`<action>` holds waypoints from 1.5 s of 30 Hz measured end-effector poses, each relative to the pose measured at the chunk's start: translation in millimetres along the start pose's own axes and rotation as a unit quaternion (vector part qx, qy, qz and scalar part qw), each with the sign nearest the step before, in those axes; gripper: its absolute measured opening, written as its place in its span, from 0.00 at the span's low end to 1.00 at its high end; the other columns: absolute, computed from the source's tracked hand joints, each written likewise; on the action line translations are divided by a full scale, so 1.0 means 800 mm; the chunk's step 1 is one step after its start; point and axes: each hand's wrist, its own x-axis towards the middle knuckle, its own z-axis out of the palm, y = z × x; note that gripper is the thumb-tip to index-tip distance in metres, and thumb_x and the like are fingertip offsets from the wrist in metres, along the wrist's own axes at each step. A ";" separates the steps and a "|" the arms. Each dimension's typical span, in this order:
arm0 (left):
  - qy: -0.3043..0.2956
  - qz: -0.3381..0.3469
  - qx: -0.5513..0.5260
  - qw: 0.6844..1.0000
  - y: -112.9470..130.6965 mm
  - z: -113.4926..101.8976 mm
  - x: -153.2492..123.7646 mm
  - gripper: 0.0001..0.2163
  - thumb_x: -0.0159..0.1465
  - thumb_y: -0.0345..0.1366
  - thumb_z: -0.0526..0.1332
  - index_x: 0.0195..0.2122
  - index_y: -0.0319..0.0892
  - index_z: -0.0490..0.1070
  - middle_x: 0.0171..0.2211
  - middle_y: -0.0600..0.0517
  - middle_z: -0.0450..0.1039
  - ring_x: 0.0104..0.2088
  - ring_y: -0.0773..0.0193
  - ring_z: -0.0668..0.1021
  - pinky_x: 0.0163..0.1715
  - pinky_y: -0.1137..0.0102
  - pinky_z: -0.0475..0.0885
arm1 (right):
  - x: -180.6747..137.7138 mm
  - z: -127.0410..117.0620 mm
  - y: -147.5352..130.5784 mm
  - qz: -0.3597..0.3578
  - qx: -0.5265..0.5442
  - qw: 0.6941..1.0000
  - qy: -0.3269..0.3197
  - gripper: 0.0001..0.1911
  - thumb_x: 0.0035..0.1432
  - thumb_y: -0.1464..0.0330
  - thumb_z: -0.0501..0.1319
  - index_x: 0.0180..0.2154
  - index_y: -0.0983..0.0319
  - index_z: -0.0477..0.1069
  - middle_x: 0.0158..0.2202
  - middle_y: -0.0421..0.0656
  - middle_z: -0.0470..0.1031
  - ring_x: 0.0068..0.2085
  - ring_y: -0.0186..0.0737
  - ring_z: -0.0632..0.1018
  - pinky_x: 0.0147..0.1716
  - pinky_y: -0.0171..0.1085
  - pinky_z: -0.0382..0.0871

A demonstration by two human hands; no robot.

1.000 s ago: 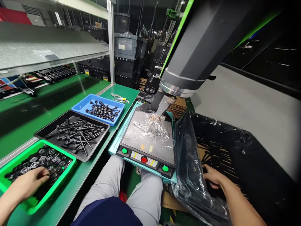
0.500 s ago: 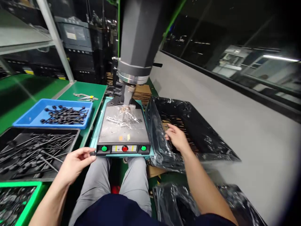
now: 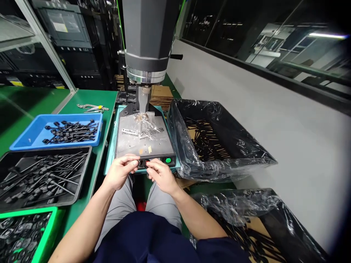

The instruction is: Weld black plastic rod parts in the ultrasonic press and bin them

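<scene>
In front of the press, my two hands are close together at the front panel's edge. My left hand (image 3: 122,171) is closed, pinching a small dark round part (image 3: 140,163) between thumb and fingertips. Just beside it, my right hand (image 3: 163,176) is closed too, thumb against fingers; what it may hold is too small to make out. Behind the fingers sits the press base (image 3: 131,144), a metal plate with crumpled clear film (image 3: 149,128) on it. A green button (image 3: 168,160) shows to the right, while my hands cover much of the panel.
Overhead is the grey press head (image 3: 146,36). On the left stand a blue tray (image 3: 26,137) and a black tray (image 3: 87,160) of black rods, plus a green bin (image 3: 52,226) of dark parts. Film-lined black boxes (image 3: 238,146) stand right. Pliers (image 3: 93,107) lie behind the blue tray.
My right hand has come left from over the film-lined box to the press front. My left hand has moved right with the small dark part, and the hands now nearly meet.
</scene>
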 end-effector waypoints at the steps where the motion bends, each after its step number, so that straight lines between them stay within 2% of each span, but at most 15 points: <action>1: -0.008 -0.009 -0.006 1.000 -0.002 -0.002 0.000 0.13 0.50 0.39 0.74 0.36 0.41 0.81 0.37 0.49 0.75 0.24 0.72 0.74 0.23 0.75 0.66 | 0.001 0.001 -0.001 -0.008 -0.008 1.000 -0.004 0.09 0.63 0.66 0.59 0.42 0.61 0.75 0.40 0.42 0.69 0.25 0.26 0.74 0.22 0.30 0.70; 5: -0.041 -0.034 0.000 0.999 -0.010 -0.005 0.001 0.14 0.55 0.42 0.71 0.40 0.41 0.81 0.29 0.51 0.73 0.24 0.72 0.71 0.23 0.75 0.64 | 0.006 0.003 -0.002 -0.006 0.006 1.000 -0.022 0.09 0.63 0.66 0.59 0.41 0.61 0.75 0.40 0.42 0.69 0.25 0.26 0.72 0.22 0.31 0.68; 9: -0.041 0.021 0.071 0.996 -0.014 -0.004 0.003 0.14 0.59 0.44 0.67 0.42 0.42 0.81 0.36 0.50 0.73 0.26 0.71 0.72 0.25 0.73 0.67 | 0.007 0.004 0.005 0.047 0.071 0.996 -0.030 0.11 0.61 0.62 0.61 0.41 0.62 0.75 0.38 0.41 0.68 0.23 0.26 0.71 0.18 0.31 0.64; 13: -0.052 0.058 0.128 0.989 -0.018 -0.003 0.004 0.16 0.63 0.46 0.63 0.45 0.41 0.80 0.33 0.50 0.74 0.26 0.69 0.73 0.30 0.71 0.70 | 0.005 0.003 0.006 0.001 -0.001 1.000 0.018 0.11 0.63 0.64 0.60 0.44 0.59 0.77 0.40 0.44 0.71 0.28 0.31 0.73 0.26 0.34 0.69; 15: -0.054 0.067 0.132 0.988 -0.023 -0.003 0.005 0.16 0.63 0.46 0.62 0.46 0.41 0.79 0.37 0.48 0.75 0.28 0.68 0.74 0.32 0.70 0.71 | 0.004 0.002 0.001 -0.015 -0.042 0.999 0.030 0.12 0.63 0.65 0.59 0.45 0.57 0.77 0.40 0.45 0.72 0.33 0.35 0.75 0.30 0.36 0.72; 20: -0.040 0.016 0.031 0.999 -0.040 0.007 0.012 0.18 0.61 0.46 0.65 0.48 0.43 0.78 0.46 0.45 0.76 0.37 0.63 0.77 0.35 0.68 0.73 | 0.000 0.006 0.000 -0.044 -0.077 0.994 0.068 0.10 0.63 0.66 0.58 0.43 0.57 0.77 0.38 0.45 0.73 0.37 0.39 0.75 0.37 0.40 0.73; 23: -0.037 -0.033 -0.015 0.999 -0.054 0.016 0.022 0.21 0.58 0.48 0.67 0.48 0.40 0.78 0.47 0.43 0.77 0.44 0.56 0.77 0.39 0.65 0.74 | 0.001 0.012 0.022 0.014 0.017 0.997 0.072 0.11 0.62 0.66 0.58 0.46 0.57 0.73 0.40 0.43 0.71 0.30 0.33 0.74 0.27 0.35 0.70; 26: -0.018 -0.049 -0.006 0.999 -0.074 0.024 0.036 0.24 0.57 0.48 0.68 0.51 0.39 0.76 0.45 0.43 0.77 0.42 0.58 0.77 0.42 0.64 0.74 | 0.005 0.008 0.053 0.085 0.136 0.984 0.080 0.20 0.58 0.65 0.60 0.53 0.55 0.65 0.41 0.41 0.71 0.26 0.29 0.71 0.20 0.30 0.63; 28: -0.014 -0.063 -0.019 0.998 -0.091 0.029 0.050 0.24 0.57 0.48 0.68 0.52 0.40 0.75 0.45 0.43 0.77 0.44 0.57 0.77 0.45 0.63 0.73 | 0.009 -0.002 0.070 0.112 0.171 0.973 0.111 0.26 0.56 0.63 0.63 0.56 0.56 0.62 0.40 0.41 0.72 0.24 0.27 0.68 0.19 0.29 0.59; 32: -0.014 -0.086 -0.109 0.990 -0.120 0.035 0.099 0.22 0.55 0.44 0.70 0.51 0.44 0.76 0.59 0.42 0.67 0.58 0.48 0.70 0.51 0.59 0.71 | 0.019 -0.034 0.094 0.184 0.207 0.939 0.205 0.32 0.54 0.53 0.63 0.56 0.59 0.61 0.30 0.37 0.72 0.20 0.26 0.61 0.17 0.27 0.50; 34: -0.003 -0.086 -0.180 0.980 -0.128 0.037 0.129 0.21 0.56 0.43 0.70 0.51 0.47 0.75 0.63 0.43 0.62 0.61 0.48 0.67 0.53 0.58 0.70 | 0.025 -0.048 0.103 0.211 0.215 0.925 0.233 0.33 0.53 0.48 0.63 0.54 0.60 0.63 0.24 0.34 0.69 0.19 0.26 0.60 0.16 0.27 0.48; 36: 0.031 -0.080 -0.244 0.966 -0.130 0.038 0.155 0.19 0.57 0.43 0.69 0.49 0.47 0.75 0.63 0.44 0.63 0.61 0.51 0.67 0.55 0.58 0.70 | 0.032 -0.059 0.113 0.223 0.221 0.919 0.240 0.33 0.49 0.46 0.65 0.50 0.61 0.66 0.22 0.33 0.67 0.19 0.27 0.61 0.16 0.26 0.50; 39: 0.099 -0.055 -0.299 0.947 -0.129 0.039 0.173 0.13 0.58 0.40 0.68 0.44 0.46 0.76 0.60 0.48 0.66 0.57 0.57 0.71 0.53 0.64 0.72 | 0.044 -0.068 0.124 0.236 0.244 0.913 0.227 0.30 0.43 0.51 0.70 0.43 0.62 0.69 0.25 0.36 0.70 0.22 0.27 0.67 0.19 0.27 0.58; 42: 0.130 -0.022 -0.271 0.953 -0.120 0.041 0.163 0.12 0.55 0.36 0.70 0.41 0.44 0.77 0.53 0.48 0.73 0.52 0.61 0.75 0.48 0.70 0.73 | 0.060 -0.067 0.128 0.255 0.265 0.912 0.184 0.25 0.39 0.57 0.73 0.38 0.62 0.71 0.29 0.39 0.73 0.25 0.29 0.71 0.24 0.31 0.66; 45: 0.105 -0.004 -0.191 0.976 -0.105 0.045 0.138 0.17 0.52 0.38 0.72 0.43 0.42 0.77 0.47 0.47 0.77 0.50 0.59 0.77 0.46 0.69 0.72 | 0.087 -0.055 0.123 0.245 0.276 0.922 0.119 0.22 0.39 0.61 0.73 0.36 0.63 0.73 0.31 0.40 0.75 0.29 0.32 0.75 0.33 0.35 0.71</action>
